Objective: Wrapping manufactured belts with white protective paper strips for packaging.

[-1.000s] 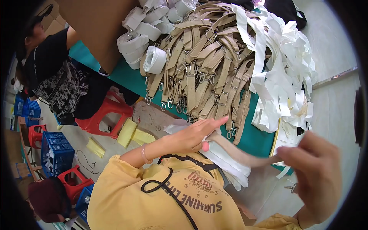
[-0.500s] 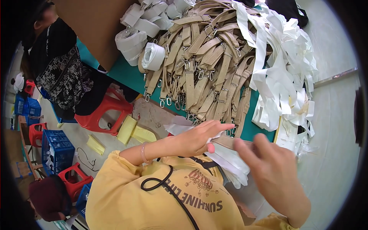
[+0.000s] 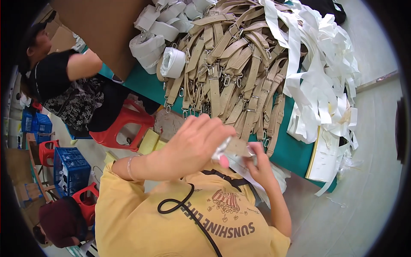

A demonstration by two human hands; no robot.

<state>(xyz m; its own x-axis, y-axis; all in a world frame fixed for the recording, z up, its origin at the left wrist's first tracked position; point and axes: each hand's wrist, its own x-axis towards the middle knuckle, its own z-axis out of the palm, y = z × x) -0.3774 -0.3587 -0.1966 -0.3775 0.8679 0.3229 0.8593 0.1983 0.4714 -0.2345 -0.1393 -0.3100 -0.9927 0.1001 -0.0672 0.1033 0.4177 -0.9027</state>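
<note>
A short stretch of beige strap (image 3: 236,147) runs between my two hands in front of my chest. My left hand (image 3: 195,143) is closed on its left end, where a crumpled white wrapping strip (image 3: 220,150) shows by the thumb. At the other end, my right hand (image 3: 260,165) pinches the strap beside a shiny metal part; its fingertips are partly blurred. White sheets (image 3: 244,171) hang below the hands, against my front. Just beyond lies a big heap of beige straps with metal clips and buckles (image 3: 214,92).
White wrapped rolls (image 3: 173,63) sit left of the heap, and long white strips (image 3: 319,64) spill over the right of the green table (image 3: 295,150). A brown cardboard sheet (image 3: 98,30) stands at the far left. Red stools (image 3: 122,132), blue crates (image 3: 70,171) and co-workers (image 3: 72,90) are leftward.
My left hand has moved left and up toward the camera. My right hand has come in leftward and now grips the strap's right end. The co-worker at far left has raised an arm.
</note>
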